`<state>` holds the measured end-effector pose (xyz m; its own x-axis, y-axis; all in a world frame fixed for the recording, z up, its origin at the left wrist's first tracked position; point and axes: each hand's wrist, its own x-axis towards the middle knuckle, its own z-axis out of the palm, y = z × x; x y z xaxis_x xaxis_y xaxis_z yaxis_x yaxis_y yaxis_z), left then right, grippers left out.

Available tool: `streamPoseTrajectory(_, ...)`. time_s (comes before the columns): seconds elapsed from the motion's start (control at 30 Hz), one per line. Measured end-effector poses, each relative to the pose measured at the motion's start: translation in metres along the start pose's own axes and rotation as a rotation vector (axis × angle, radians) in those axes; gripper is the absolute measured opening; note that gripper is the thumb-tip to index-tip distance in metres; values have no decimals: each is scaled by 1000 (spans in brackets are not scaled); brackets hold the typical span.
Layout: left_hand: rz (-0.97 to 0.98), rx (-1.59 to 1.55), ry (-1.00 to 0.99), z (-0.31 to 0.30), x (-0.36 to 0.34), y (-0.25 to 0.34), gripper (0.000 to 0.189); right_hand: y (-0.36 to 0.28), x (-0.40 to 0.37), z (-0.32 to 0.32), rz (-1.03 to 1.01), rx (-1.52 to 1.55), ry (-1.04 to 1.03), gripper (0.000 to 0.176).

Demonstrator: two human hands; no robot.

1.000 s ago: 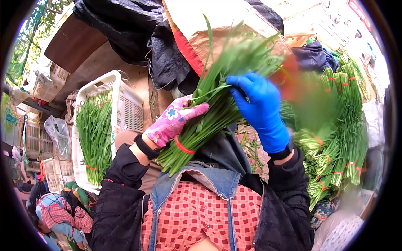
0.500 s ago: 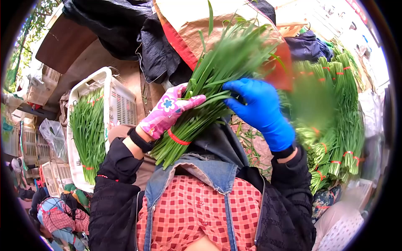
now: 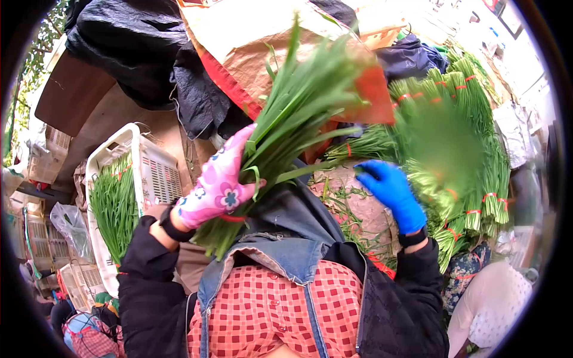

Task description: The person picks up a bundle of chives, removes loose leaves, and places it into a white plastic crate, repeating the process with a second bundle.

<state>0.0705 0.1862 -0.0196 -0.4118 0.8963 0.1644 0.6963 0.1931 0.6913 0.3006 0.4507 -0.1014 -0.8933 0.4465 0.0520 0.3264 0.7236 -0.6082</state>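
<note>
My left hand [image 3: 218, 185], in a pink flowered glove, is wrapped round a bunch of garlic chives [image 3: 292, 113]. The bunch tilts, its blurred leaf tips up and to the right, its cut stems low over my lap. A red band [image 3: 233, 218] circles the stems just below my fingers. My right hand [image 3: 391, 194], in a blue glove, is apart from the bunch, above the littered ground to the right. Its fingers are bent together, with a small dark bit at their tips that I cannot make out.
A white plastic crate [image 3: 138, 155] of banded chives stands at the left. Many tied chive bundles [image 3: 489, 173] are piled at the right. Loose leaf scraps [image 3: 352, 218] litter the ground between. A brown and red sheet [image 3: 250, 59] and black cloth [image 3: 131, 48] lie ahead.
My right hand has left the bunch's leaves and moved right and down, over the ground. My left hand still grips the bunch, which has swung more upright. The view has shifted slightly.
</note>
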Motion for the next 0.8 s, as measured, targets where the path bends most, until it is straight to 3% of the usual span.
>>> streamPoseTrajectory(0.07,93,113,11,-7,3,25,77,12,-26,14,145,164,-180,57)
streamPoseTrajectory(0.13,74,270,-110,-3,2,40,81,-5,-33,19,235,922,-333,74)
streamPoseTrajectory(0.17,194,347,-114,6,0,35,80,-21,-36,26,222,1021,-319,73)
streamPoseTrajectory(0.27,290,606,-156,43,-12,25,67,-57,-37,47,153,1327,-260,66)
streamPoseTrajectory(0.3,333,682,-158,50,-17,26,58,-71,-39,51,198,1455,-144,69)
streamPoseTrajectory(0.4,411,742,-163,67,-23,23,57,-61,-36,74,388,1686,32,50)
streamPoseTrajectory(0.57,398,741,-187,75,-21,25,69,-41,-38,68,418,1640,234,39)
streamPoseTrajectory(0.6,427,805,-138,77,-21,23,57,-30,-41,64,422,1595,322,37)
streamPoseTrajectory(0.73,435,800,-138,79,-23,18,57,13,-53,19,427,1057,786,38)
streamPoseTrajectory(0.77,444,801,-145,80,-23,18,56,19,-58,13,429,1056,783,38)
streamPoseTrajectory(0.8,444,799,-146,81,-23,18,56,22,-61,8,268,561,863,41)
